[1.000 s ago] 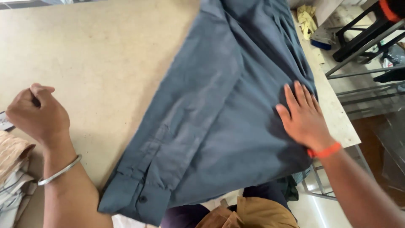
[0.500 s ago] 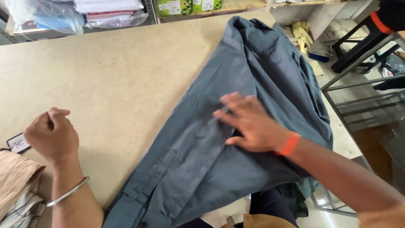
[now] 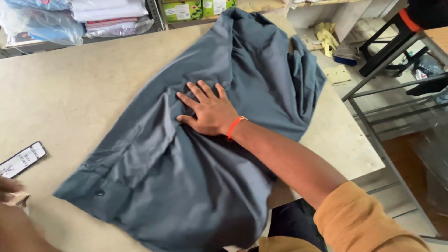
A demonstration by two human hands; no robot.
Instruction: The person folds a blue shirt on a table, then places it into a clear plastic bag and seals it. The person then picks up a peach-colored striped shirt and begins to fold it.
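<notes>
Right hand [image 3: 210, 112] flat, fingers spread, palm pressing mid-garment. Slate-grey trousers [image 3: 196, 154], soft and creased, sprawled across beige, matte worktop [image 3: 79, 79], buttoned waistband at near-left corner. Thin orange wrist thread beside the trousers' centre. Left hand [image 3: 8, 189] barely visible left of the trousers; grip impossible to tell. Small black-and-white rectangular tag [image 3: 22, 159] nearby.

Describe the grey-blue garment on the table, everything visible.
The grey-blue garment is a woven, matte cloth, spread mostly flat but creased across the beige table. A cuff-like band with a dark button lies at its lower left; bunched folds rise at the far end. One edge overhangs the table's near side. The right hand presses flat, fingers spread, on its middle.
</notes>
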